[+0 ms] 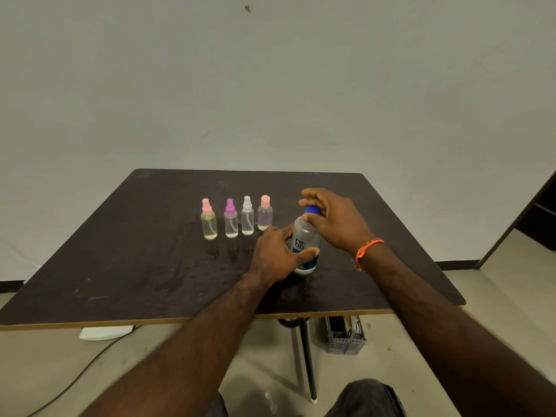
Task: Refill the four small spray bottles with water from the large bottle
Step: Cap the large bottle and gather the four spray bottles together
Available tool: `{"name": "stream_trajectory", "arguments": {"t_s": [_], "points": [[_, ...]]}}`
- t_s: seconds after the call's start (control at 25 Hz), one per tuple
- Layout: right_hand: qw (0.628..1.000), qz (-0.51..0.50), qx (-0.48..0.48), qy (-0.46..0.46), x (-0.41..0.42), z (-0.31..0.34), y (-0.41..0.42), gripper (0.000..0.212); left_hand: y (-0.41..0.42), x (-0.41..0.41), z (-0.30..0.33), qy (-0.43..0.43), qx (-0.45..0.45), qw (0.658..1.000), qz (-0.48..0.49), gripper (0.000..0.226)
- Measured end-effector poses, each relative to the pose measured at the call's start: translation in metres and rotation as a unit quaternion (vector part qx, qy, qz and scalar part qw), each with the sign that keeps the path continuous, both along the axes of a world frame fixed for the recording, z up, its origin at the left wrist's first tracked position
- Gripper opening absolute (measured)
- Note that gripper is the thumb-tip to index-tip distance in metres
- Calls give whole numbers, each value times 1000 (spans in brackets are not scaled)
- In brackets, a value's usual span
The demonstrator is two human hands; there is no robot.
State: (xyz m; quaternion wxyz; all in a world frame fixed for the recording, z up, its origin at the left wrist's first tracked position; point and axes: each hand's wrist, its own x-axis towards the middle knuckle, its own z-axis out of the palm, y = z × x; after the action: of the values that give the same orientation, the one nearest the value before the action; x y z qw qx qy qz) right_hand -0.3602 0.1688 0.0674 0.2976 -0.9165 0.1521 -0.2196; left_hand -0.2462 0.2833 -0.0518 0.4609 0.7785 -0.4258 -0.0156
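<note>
A large clear bottle [303, 236] with a blue cap [312, 210] and a blue-and-white label stands upright on the dark table [150, 266]. My left hand [276, 254] grips its body from the left. My right hand [334, 221] curls its fingers round the blue cap from above. To the left stands a row of small spray bottles: one yellowish with a pink top [208, 219], one with a purple top [231, 218], one with a white top [247, 216], one with a pink cap [265, 212]. All four have their tops on.
The table's front edge [180, 320] runs near me, with a metal leg [307, 356] beneath. A grey perforated basket [344, 335] and a cable [75, 377] lie on the floor. A dark cabinet [535, 218] stands at the right. A plain wall is behind.
</note>
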Motion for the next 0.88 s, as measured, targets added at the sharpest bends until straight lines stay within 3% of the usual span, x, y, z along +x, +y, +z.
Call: {"name": "stream_trajectory", "arguments": {"t_s": [0.12,0.24,0.36,0.48,0.68,0.76,0.88], "points": [[996,-76,-50,-16,5,-1,1,57,1,-3,4,4,0,1000,1,70],[998,-37,-45,24,3,-1,5,79,1,-3,3,21,1,1000,5,71],[999,51,7,14,-4,0,2,61,1,-2,1,16,-11,1000,-3,74],[999,28,14,-5,-7,2,-4,50,2,-2,2,10,-4,1000,-5,73],[996,-72,-42,-10,1,7,1,62,3,-5,5,4,10,1000,6,69],[999,-33,-36,12,2,7,2,70,3,-4,3,12,5,1000,3,66],[999,33,16,17,-1,5,0,55,4,-3,3,9,2,1000,2,69]]}}
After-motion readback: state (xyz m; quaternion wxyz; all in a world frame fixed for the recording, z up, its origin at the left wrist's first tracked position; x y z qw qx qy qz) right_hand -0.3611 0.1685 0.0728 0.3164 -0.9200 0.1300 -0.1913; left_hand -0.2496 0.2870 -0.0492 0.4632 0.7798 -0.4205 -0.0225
